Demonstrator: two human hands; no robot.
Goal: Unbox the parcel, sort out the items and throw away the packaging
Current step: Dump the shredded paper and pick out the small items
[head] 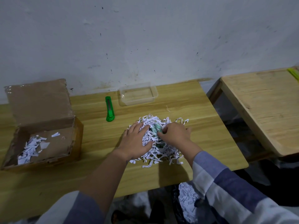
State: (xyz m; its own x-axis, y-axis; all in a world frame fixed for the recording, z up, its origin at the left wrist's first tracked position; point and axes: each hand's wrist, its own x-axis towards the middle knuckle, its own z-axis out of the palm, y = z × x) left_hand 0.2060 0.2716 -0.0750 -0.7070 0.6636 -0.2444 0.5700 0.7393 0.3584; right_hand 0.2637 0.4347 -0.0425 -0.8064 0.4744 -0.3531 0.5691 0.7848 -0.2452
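A heap of white shredded paper (159,152) lies on the wooden table (100,136), right of centre. Teal-green items (155,128) show half buried in its middle. My left hand (136,141) lies flat on the heap's left side, fingers spread. My right hand (175,133) digs into the heap from the right, its fingertips pinching at a teal item; the grip is partly hidden by shreds. The opened cardboard box (43,135) stands at the left with its flap up and a few paper shreds inside.
A green utility knife (109,109) lies behind the heap. A clear plastic container (138,95) stands by the wall. A second wooden table (265,107) is at the right, across a gap. A black bag with shredded paper (188,201) sits on the floor below.
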